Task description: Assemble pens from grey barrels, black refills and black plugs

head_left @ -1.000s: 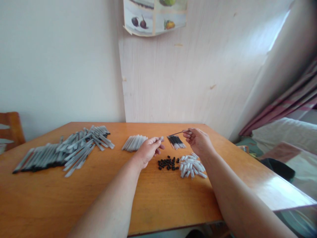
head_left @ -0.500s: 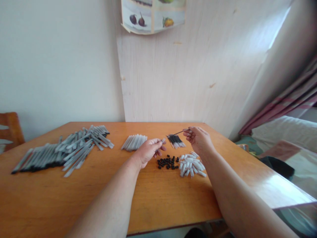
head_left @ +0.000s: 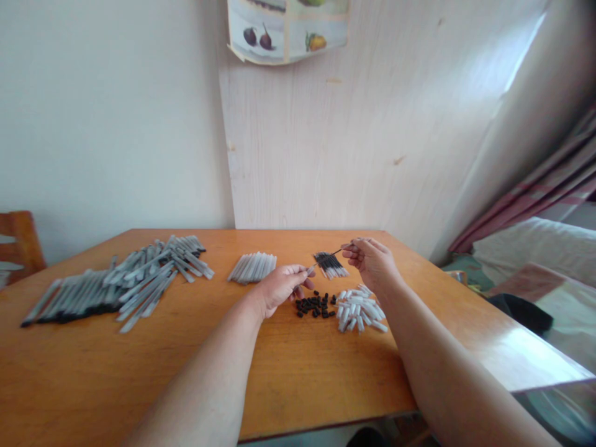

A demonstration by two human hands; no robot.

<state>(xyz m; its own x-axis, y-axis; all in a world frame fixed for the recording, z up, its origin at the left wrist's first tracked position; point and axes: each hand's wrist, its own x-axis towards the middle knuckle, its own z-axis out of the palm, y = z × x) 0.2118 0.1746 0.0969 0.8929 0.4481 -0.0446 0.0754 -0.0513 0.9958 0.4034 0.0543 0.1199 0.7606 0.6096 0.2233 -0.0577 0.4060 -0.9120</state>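
My left hand (head_left: 282,287) is closed around a pale pen barrel, whose tip shows at its fingertips. My right hand (head_left: 370,259) pinches a thin dark ink refill (head_left: 331,254) that slants down-left towards that barrel tip. Just behind them lies a small bundle of dark refills (head_left: 329,265). Under the hands sit a heap of small black plugs (head_left: 315,305) and a heap of white caps (head_left: 359,308). A neat row of pale barrels (head_left: 252,267) lies to the left of my left hand.
A large pile of grey finished pens (head_left: 121,282) covers the left of the orange wooden table (head_left: 298,372). A wooden chair (head_left: 18,239) stands at far left. A fruit poster (head_left: 286,31) hangs on the wall. Bedding (head_left: 535,261) lies to the right.
My left hand has moved slightly right and down with the barrel. The refill in my right hand has tilted down, its tip now at the barrel's end.
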